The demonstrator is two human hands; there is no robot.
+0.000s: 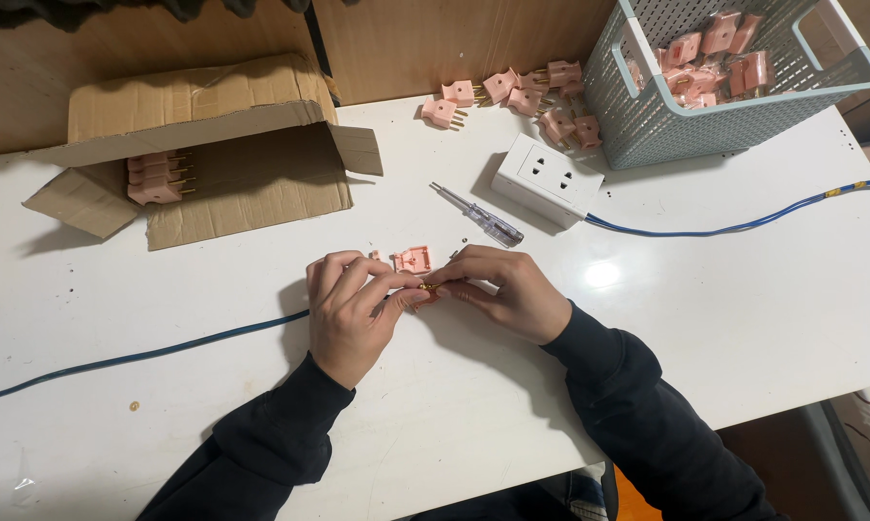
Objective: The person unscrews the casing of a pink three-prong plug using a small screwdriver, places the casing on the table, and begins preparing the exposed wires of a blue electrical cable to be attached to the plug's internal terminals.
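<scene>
1. The left hand [350, 311] rests low on the white counter [705, 318], fingers curled in tight and pinching a small brass part [426, 287] at the tips.
2. The right hand [504, 287] meets it from the other side, its fingertips closed narrowly on the same brass part, so both hands touch at that point.
3. Something pink shows just under the meeting fingertips; too much is hidden to tell what it is.
4. A pink plug half [414, 259] lies open on the counter just beyond the fingertips, between the two hands and apart from them.
5. A tester screwdriver [478, 216] with a clear handle lies a little farther out from the right hand, slanted.
6. Beyond the screwdriver sits a white socket block [548, 177], with a blue cable [744, 227] running off to the right.
7. A dark blue cable [136, 358] runs away to the left from beneath the left hand.
8. Far out from the left hand, an open cardboard box [213, 164] lies on its side with pink plugs [155, 178] stacked in it.
9. Far out from the right hand, loose pink plugs [517, 99] lie in a heap beside a grey-blue plastic basket [647, 125] that holds more of them.
10. Both forearms wear dark sleeves [628, 405].
</scene>
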